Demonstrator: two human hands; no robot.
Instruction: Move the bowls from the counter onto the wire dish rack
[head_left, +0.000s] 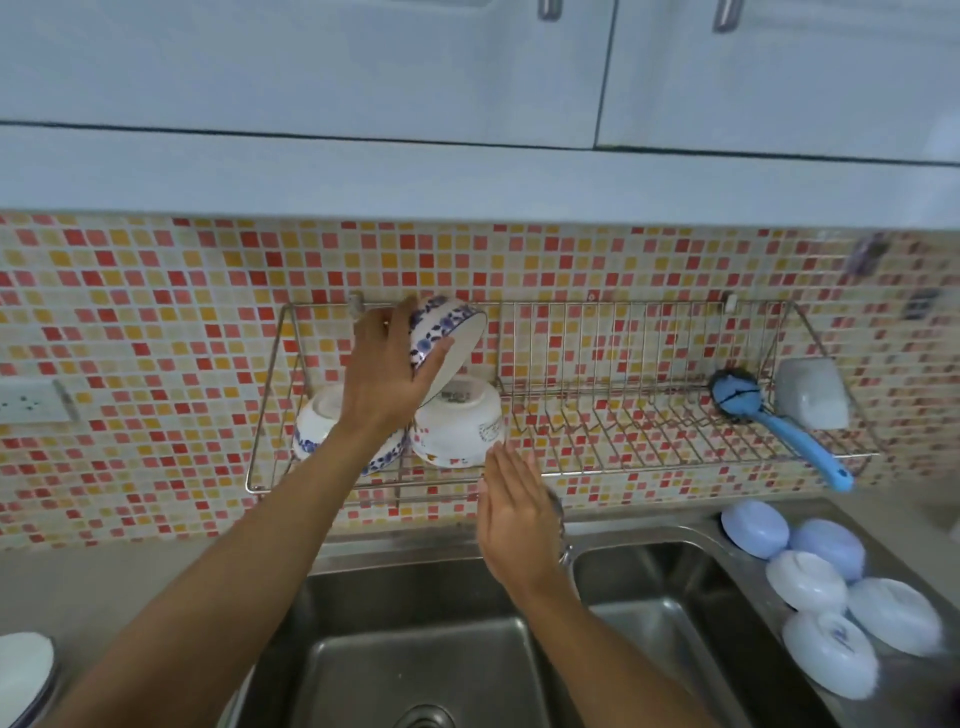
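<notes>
My left hand (387, 371) grips a white bowl with a blue flower rim (451, 332), tilted on its side above the left part of the wire dish rack (649, 415). Two bowls lie upside down on the rack under it: a white one with small red marks (460, 428) and a blue-patterned one (317, 423), partly hidden by my forearm. Just below the rack's front rail, my right hand (511, 519) is flat with its fingers apart and holds nothing. Several upturned white and pale blue bowls (826, 582) rest on the counter right of the sink.
A blue dish brush (779, 421) and a white container (813, 392) lie at the rack's right end. A double steel sink (415, 649) is below, with the tap behind my right hand. A stack of white plates (23, 675) sits at bottom left. Cabinets hang overhead.
</notes>
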